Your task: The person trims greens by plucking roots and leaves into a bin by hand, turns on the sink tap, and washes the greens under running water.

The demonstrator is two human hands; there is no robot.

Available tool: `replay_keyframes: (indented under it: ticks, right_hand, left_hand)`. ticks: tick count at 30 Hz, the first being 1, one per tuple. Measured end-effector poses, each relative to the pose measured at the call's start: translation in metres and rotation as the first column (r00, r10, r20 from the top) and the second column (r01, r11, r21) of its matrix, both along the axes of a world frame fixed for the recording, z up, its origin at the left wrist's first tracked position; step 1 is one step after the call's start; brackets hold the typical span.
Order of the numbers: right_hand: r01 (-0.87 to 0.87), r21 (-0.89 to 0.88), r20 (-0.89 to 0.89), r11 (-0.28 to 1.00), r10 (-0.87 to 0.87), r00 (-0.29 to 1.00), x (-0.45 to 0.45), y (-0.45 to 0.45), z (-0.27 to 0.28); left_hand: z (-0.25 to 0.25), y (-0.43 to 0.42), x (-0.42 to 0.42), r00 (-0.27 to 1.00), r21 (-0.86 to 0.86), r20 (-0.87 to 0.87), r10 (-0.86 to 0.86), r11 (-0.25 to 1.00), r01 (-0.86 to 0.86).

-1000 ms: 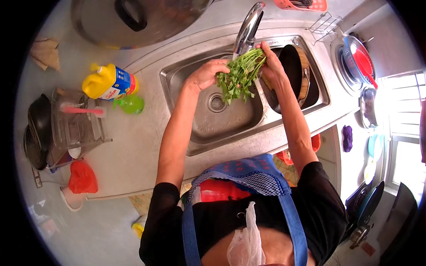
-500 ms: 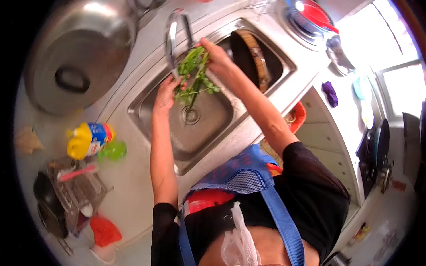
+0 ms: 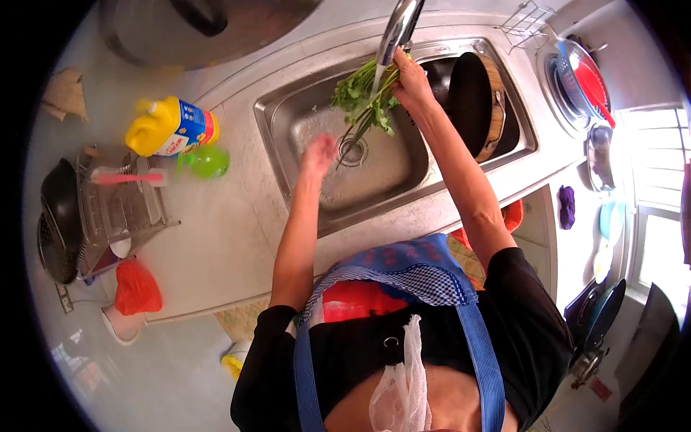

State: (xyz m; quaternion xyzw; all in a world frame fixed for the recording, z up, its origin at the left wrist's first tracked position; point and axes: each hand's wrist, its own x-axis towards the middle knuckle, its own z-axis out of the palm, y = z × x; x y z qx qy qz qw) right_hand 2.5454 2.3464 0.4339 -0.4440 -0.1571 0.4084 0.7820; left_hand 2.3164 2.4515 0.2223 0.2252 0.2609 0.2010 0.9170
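Note:
My right hand is closed round a bunch of leafy greens under the faucet. Water runs from the spout onto the leaves, and thin stems hang down over the sink. Lower and to the left, my left hand is apart from the greens, above the basin near the drain. Motion smears its fingers, so whether they are spread or closed does not show.
The second basin holds a dark pan and a wood-rimmed round piece. On the left counter stand a yellow bottle, a green bottle and a wire rack. A colander sits at the back right.
My left hand has come away from the greens, down toward the drain. My right hand still grips them. The view has shifted, so the sink appears further right.

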Motion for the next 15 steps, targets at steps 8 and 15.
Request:
replay_keyframes:
  ticks: [8, 15]
  right_hand:
    - [0.03, 0.034, -0.068, 0.999, -0.027, 0.997, -0.003, -0.001, -0.003]
    - [0.138, -0.041, 0.265, 0.99, -0.123, 0.956, 0.003, -0.039, 0.019]
  left_hand:
    - [0.065, -0.103, 0.006, 0.837, -0.025, -0.212, -0.504, 0.859, 0.511]
    - [-0.007, -0.076, 0.013, 0.315, 0.316, -0.948, -0.038, -0.006, 0.949]
